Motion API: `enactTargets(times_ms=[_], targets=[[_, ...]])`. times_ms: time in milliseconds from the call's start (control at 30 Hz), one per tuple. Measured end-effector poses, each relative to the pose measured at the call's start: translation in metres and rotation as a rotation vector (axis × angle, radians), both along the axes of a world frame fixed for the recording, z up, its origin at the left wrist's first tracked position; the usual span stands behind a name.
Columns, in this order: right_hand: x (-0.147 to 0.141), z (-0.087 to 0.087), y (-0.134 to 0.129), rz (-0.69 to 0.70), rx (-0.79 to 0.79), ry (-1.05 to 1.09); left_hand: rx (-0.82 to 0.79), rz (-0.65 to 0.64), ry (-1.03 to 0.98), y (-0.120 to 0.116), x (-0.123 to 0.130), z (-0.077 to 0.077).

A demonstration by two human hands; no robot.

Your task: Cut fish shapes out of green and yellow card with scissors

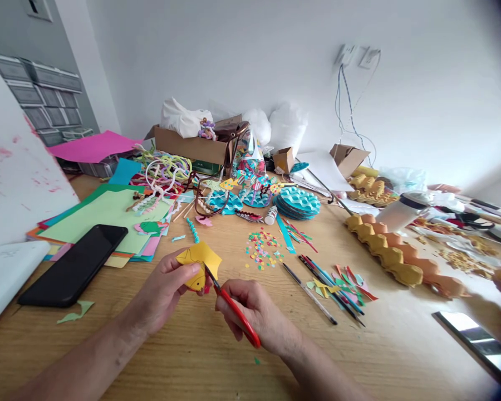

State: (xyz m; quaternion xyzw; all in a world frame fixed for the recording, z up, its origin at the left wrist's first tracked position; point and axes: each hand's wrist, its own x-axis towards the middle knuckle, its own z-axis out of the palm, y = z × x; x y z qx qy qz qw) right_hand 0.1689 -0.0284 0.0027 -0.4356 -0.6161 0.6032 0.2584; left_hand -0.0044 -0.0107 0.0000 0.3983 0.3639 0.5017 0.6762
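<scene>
From here I see a big wooden table [192, 365]. Over it, low in the frame's middle, the left hand [169, 287] and right hand [253, 309] face each other. The right one grips red-handled scissors [240, 317] — slanting up and left, blades at the yellow fish paper [207, 255]. The left hand, nearer, pinches that paper — just up-left of the right hand.

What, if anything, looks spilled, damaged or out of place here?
Perhaps the colored dots, scattered loose on the table as if spilled. A green scrap also lies near the black phone, apart from the scrap pile at right.
</scene>
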Motion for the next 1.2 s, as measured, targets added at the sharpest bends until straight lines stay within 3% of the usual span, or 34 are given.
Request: enactTargets(times_ms=[733,1200], targets=[[0.0026,-0.0041,0.0004,0.023,-0.011,-0.001,-0.010,-0.011,0.026,-0.0009,0.0003,0.0057],[0.0039,0.0008,0.0007,0.032,0.033,-0.065,0.036,-0.090,0.056,0.0023,-0.0068,0.0049]])
